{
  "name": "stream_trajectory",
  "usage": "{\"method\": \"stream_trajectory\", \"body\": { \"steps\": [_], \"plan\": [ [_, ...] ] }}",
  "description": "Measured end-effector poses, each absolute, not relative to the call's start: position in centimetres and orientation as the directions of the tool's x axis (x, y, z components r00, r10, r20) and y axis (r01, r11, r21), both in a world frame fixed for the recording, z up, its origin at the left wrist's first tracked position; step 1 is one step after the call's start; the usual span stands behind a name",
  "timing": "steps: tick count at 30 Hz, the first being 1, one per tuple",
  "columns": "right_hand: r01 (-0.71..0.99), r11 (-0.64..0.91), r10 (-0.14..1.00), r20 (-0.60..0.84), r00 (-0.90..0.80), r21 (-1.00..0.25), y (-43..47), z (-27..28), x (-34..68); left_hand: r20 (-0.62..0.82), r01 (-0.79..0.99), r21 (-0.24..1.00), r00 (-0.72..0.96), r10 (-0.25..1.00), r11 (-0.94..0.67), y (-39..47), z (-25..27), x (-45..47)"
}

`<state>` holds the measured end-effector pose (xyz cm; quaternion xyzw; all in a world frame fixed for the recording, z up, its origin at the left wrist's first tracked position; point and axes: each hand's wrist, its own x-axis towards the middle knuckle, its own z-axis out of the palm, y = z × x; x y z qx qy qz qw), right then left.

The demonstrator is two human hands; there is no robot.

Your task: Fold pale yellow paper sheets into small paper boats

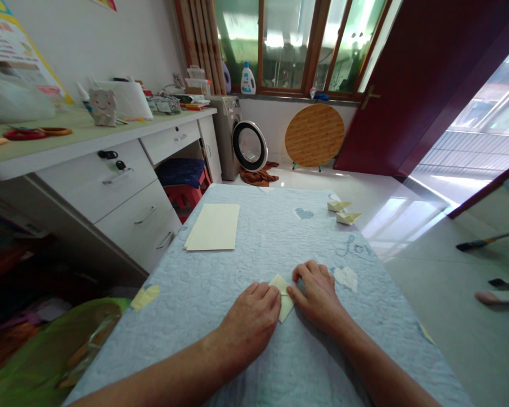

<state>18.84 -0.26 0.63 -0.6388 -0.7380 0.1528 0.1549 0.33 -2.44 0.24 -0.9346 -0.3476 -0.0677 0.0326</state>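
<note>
A small piece of folded pale yellow paper [285, 308] lies on the cloth-covered table between my hands, its corners pointing up and down like a diamond. My left hand [254, 314] is closed over its left side, fingers curled and pressing it down. At the right edge, the thumb of my right hand [318, 294] presses on the paper while the other fingers curve over the cloth. Two folded paper boats [339, 206] [348, 217] stand at the far right of the table. A stack of pale yellow sheets [214, 227] lies at the far left.
A light blue quilted cloth [263, 260] covers the table. On the left are a white desk with drawers [106, 181], scissors [25, 133] and a green bag [55, 350]. Behind stand a red stool [184, 195], a washing machine [227, 130] with its door open, and a round wooden tabletop [314, 135].
</note>
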Motion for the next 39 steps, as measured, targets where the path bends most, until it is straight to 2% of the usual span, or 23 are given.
{"method": "stream_trajectory", "body": {
  "steps": [6, 11, 17, 23, 34, 39],
  "plan": [
    [0.888, 0.146, 0.987, 0.004, -0.16, -0.437, 0.0, 0.7, 19.7, 0.099, 0.651, 0.002, 0.755, 0.648, -0.759, -2.3, 0.3, 0.4],
    [0.851, 0.164, 0.979, -0.026, -0.204, -0.499, 0.5, 1.0, 20.7, 0.068, 0.643, 0.019, 0.763, 0.643, -0.765, -2.3, 0.6, 0.3],
    [0.808, 0.19, 0.967, -0.036, -0.252, -0.557, 0.5, 1.6, 20.9, 0.092, 0.631, -0.057, 0.775, 0.626, -0.773, -2.4, 0.7, 0.4],
    [0.81, 0.194, 0.965, -0.04, -0.258, -0.553, 0.2, 1.7, 20.3, 0.117, 0.634, -0.087, 0.772, 0.624, -0.768, -2.7, 0.8, 0.7],
    [0.859, 0.125, 0.989, -0.001, -0.145, -0.496, -0.2, 1.0, 18.9, 0.075, 0.676, -0.077, 0.737, 0.672, -0.733, -3.6, 0.6, 1.1],
    [0.866, 0.131, 0.987, -0.016, -0.158, -0.483, -0.2, 1.2, 18.8, 0.078, 0.682, -0.083, 0.731, 0.678, -0.727, -3.5, 0.8, 1.4]
  ]
}}
